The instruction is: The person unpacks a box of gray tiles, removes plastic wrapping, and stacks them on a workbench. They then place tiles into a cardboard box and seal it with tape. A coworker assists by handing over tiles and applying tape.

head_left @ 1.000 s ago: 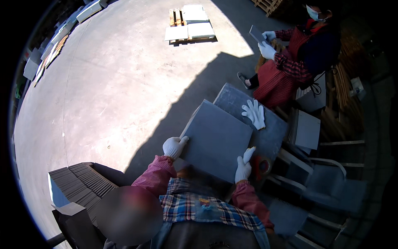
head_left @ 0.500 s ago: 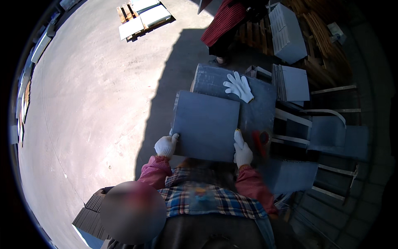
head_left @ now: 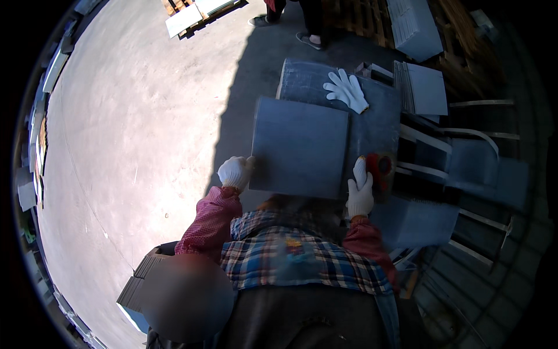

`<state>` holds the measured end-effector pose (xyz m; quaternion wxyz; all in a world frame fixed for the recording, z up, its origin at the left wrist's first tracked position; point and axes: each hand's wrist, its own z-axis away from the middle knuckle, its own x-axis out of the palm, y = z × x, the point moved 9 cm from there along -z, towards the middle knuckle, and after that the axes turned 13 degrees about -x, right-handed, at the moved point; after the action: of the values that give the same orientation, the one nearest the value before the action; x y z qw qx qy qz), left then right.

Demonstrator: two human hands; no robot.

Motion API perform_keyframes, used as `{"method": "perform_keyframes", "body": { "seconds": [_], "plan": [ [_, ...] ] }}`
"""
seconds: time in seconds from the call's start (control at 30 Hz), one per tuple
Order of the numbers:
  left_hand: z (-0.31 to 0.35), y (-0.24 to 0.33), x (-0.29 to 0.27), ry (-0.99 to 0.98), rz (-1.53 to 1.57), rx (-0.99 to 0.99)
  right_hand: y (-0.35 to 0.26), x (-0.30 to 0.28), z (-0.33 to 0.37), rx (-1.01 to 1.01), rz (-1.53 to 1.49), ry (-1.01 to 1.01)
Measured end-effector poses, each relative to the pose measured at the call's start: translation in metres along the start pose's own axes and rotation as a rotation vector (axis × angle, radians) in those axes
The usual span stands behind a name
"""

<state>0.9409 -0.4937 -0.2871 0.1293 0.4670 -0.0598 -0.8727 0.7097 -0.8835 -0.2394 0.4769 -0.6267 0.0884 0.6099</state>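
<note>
A flat grey square panel [head_left: 300,148] lies in front of me, overlapping the near part of a grey table [head_left: 381,131]. My left hand [head_left: 235,173], in a white knit glove, is closed at the panel's left edge. Off the panel's right side, my gloved right hand [head_left: 360,198] is closed around a white, narrow, cloth-like thing with a yellow end [head_left: 360,167]. Next to that hand sits a red thing with a round dark middle [head_left: 382,166], which looks like a tape dispenser. A loose white glove [head_left: 347,91] rests spread out on the table's far part.
Flat stacked sheets [head_left: 424,87] stand right of the table, near a chair [head_left: 471,154] and metal frames. Beyond are wooden pallets [head_left: 363,23] and another person's legs [head_left: 305,20]. A stack of dark flat pieces [head_left: 139,279] stands at my lower left.
My right hand has come away from the panel's right edge toward the red thing. My left hand stays at the left edge. The view has shifted, and the other person has stepped farther off.
</note>
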Motion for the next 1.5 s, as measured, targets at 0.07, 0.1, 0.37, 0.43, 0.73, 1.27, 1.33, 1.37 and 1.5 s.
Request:
{"method": "perform_keyframes", "body": {
  "seconds": [0.07, 0.1, 0.37, 0.43, 0.73, 1.27, 1.33, 1.37, 1.5],
  "plan": [
    [0.012, -0.013, 0.008, 0.022, 0.065, -0.045, -0.003, 0.003, 0.005, -0.098, 0.138, 0.032],
    [0.015, -0.012, 0.019, -0.026, 0.151, -0.063, -0.004, 0.004, 0.007, -0.102, 0.155, 0.005],
    [0.006, -0.008, 0.085, -0.136, 0.578, 0.0, 0.01, -0.024, 0.009, -0.104, 0.064, -0.088],
    [-0.005, -0.014, 0.094, -0.178, 0.576, 0.031, 0.046, -0.003, 0.01, -0.16, 0.09, -0.079],
    [-0.001, -0.044, 0.108, -0.074, 0.543, -0.244, 0.126, -0.043, 0.058, -0.302, -0.035, -0.058],
    [0.281, 0.032, 0.268, -0.146, -0.1, -0.264, 0.61, -0.091, 0.107, 0.75, 0.006, 0.236],
    [0.279, 0.043, 0.275, -0.165, -0.011, -0.249, 0.642, -0.081, 0.14, 0.948, -0.118, 0.41],
    [0.288, 0.049, 0.273, -0.172, 0.03, -0.28, 0.606, -0.108, 0.116, 0.988, -0.247, 0.358],
    [0.283, 0.062, 0.296, -0.287, -0.013, -0.251, 0.666, -0.068, 0.131, 0.907, -0.498, 0.428]
  ]
}}
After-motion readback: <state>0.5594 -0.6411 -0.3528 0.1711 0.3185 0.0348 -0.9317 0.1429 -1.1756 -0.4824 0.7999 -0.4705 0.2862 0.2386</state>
